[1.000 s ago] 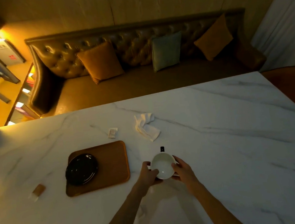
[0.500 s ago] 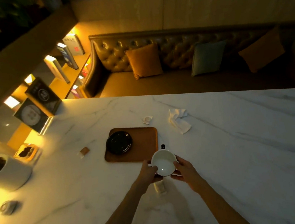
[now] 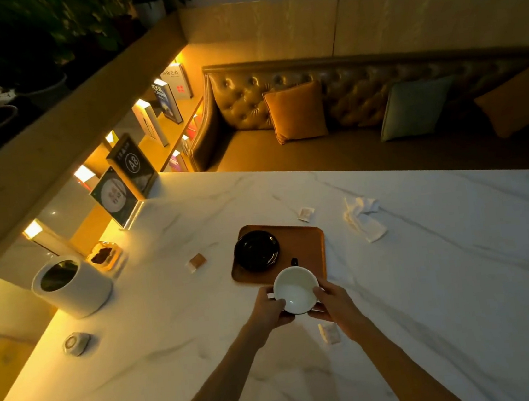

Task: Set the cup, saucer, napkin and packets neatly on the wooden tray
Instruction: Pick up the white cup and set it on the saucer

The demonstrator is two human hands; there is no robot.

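I hold a white cup [image 3: 294, 287] with a dark handle between both hands, raised over the near edge of the wooden tray [image 3: 304, 245]. My left hand [image 3: 269, 310] grips its left side and my right hand [image 3: 332, 304] its right side. A black saucer [image 3: 256, 250] lies on the tray's left half. A crumpled white napkin [image 3: 364, 218] lies on the marble right of the tray. One white packet [image 3: 306, 213] lies behind the tray, a brown packet [image 3: 197, 261] to its left, and another white packet [image 3: 329, 333] below my right wrist.
The white marble table [image 3: 446, 278] ends at a leather sofa [image 3: 330, 120] with cushions. At the left stand a white cylindrical container [image 3: 72, 289], a small dish [image 3: 103, 255], a round device [image 3: 75, 344] and upright sign stands [image 3: 123, 186].
The cup has moved left and forward in both hands, from the bare marble to the tray's near edge. The view has swung left, revealing the shelf and a packet where the cup stood.
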